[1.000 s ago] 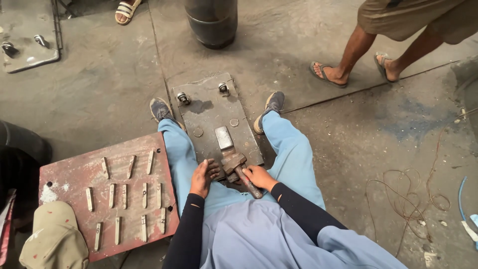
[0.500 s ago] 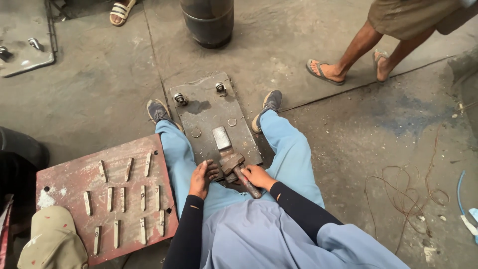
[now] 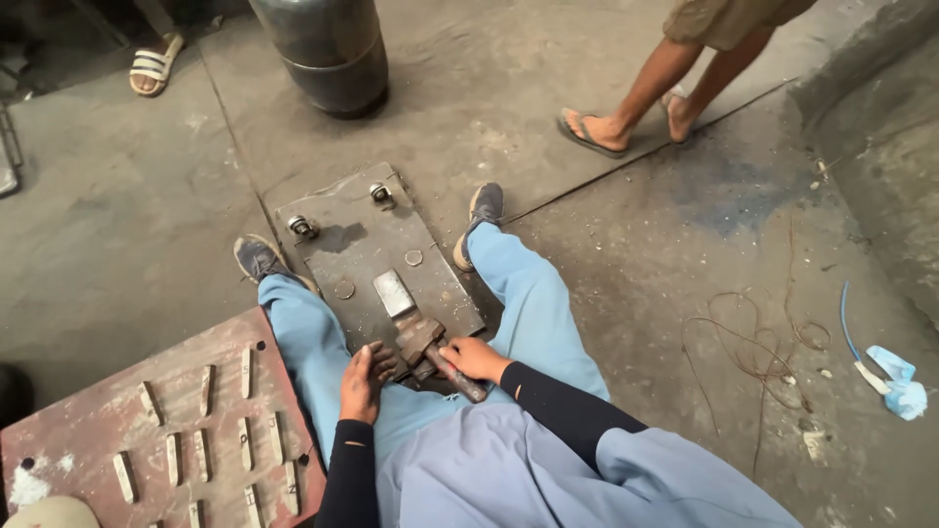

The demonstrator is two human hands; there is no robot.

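Nothing has shifted: right hand (image 3: 472, 358) still wraps the tool's handle (image 3: 460, 376), left hand (image 3: 364, 376) rests half-open beside its head (image 3: 416, 337), long axis pointing away up the steel plate (image 3: 362, 249).

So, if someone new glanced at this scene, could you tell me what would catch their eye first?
Probably the seated person's right hand gripping a rusty hammer over a grey steel plate lying between their blue-trousered legs, with the left hand resting beside the hammer head. To their left sits a reddish board holding rows of small metal pieces, and a dark gas cylinder stands at the top.
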